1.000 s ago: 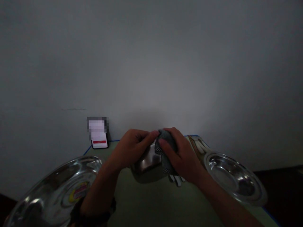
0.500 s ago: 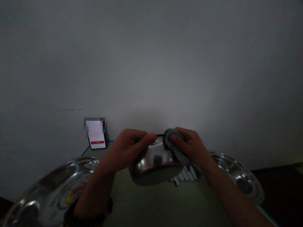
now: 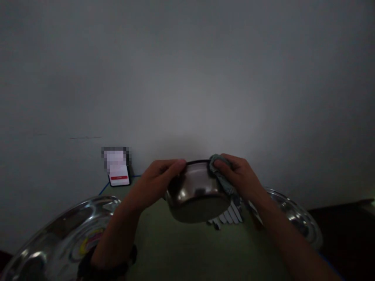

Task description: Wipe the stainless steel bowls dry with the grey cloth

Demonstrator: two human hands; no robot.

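Observation:
A shiny steel bowl (image 3: 197, 191) is held up between both hands above the table, tilted so its outer side and base face me. My left hand (image 3: 159, 181) grips its left rim, thumb on the outside near the top. At the right rim, my right hand (image 3: 237, 171) is closed on a grey-green cloth (image 3: 222, 177) and presses it over the edge. The cloth hangs down the bowl's right side. Most fingers of both hands are hidden behind the bowl and cloth.
Large steel basins stand left (image 3: 70, 218) and right (image 3: 295, 218). A phone (image 3: 119, 168) with a lit screen leans on the wall at the back left. Several pale strips (image 3: 231, 214), perhaps cutlery handles, lie on the green table (image 3: 187, 249) below the bowl.
The bowl has risen slightly and shifted right, showing more of its rim. My right hand and the cloth have moved a little right along with it.

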